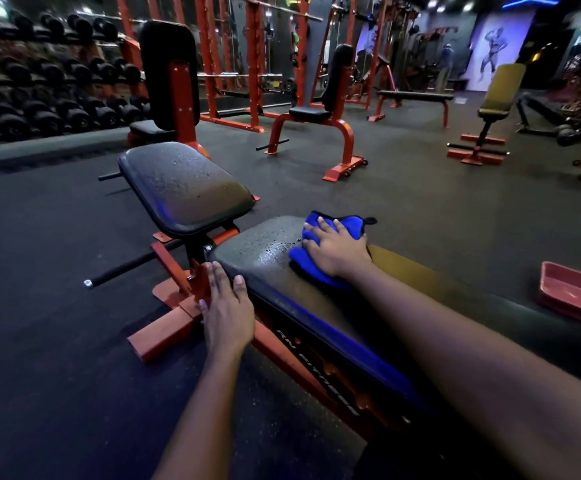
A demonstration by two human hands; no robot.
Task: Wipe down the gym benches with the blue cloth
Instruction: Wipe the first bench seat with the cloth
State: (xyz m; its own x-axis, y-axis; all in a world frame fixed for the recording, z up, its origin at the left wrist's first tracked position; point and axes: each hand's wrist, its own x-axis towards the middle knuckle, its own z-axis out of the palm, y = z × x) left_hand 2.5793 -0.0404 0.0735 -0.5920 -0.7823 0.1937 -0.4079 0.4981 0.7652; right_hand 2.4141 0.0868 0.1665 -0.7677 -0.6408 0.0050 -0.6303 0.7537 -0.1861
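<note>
I am mid-wipe on the near bench surface (282, 292). My right hand (337, 251) lies flat, fingers spread, pressing the blue cloth (308, 268) onto its far end, while my left hand (226, 313), fingers straight and holding nothing, braces against its left edge. Wet streaks (275, 252) shine just left of the cloth, so next I would sweep left across them, then move on to the speckled seat pad (181, 188) beyond.

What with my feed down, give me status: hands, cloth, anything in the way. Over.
Right hand flat on blue cloth, pressing it on bench pad. Left hand open against pad's left edge. Pad wet with droplets, nothing blocking the cloth.
</note>
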